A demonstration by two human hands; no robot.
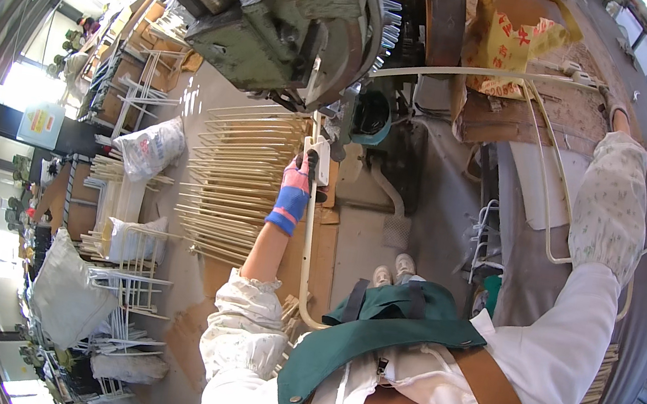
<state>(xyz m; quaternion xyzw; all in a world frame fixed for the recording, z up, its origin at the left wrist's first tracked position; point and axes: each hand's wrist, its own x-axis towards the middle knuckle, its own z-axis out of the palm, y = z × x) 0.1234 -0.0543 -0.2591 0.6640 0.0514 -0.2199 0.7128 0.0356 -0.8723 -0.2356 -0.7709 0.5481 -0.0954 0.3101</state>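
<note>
My left hand [294, 189], in a pink and blue glove, is closed round a cream metal tube [304, 258] with a white fitting [322, 162] on it. The tube's upper end reaches under the head of a green-grey machine [283, 25], and its lower end bends to the right. Far out to the right, my right hand [619, 118] has its fingers curled at the end of a curved cream tube frame [443, 70] over the worktable [478, 118]. Its fingertips are small and partly hidden. Long bent legs of cream tube hang over the table's near edge.
Beside my left hand lies a stack of cream tubes [235, 180] on cardboard. A yellow printed sack [512, 34] rests on the worktable. A foot pedal [396, 231] stands on the floor ahead of my shoes. White sacks [152, 147] and racked tube frames line the left side.
</note>
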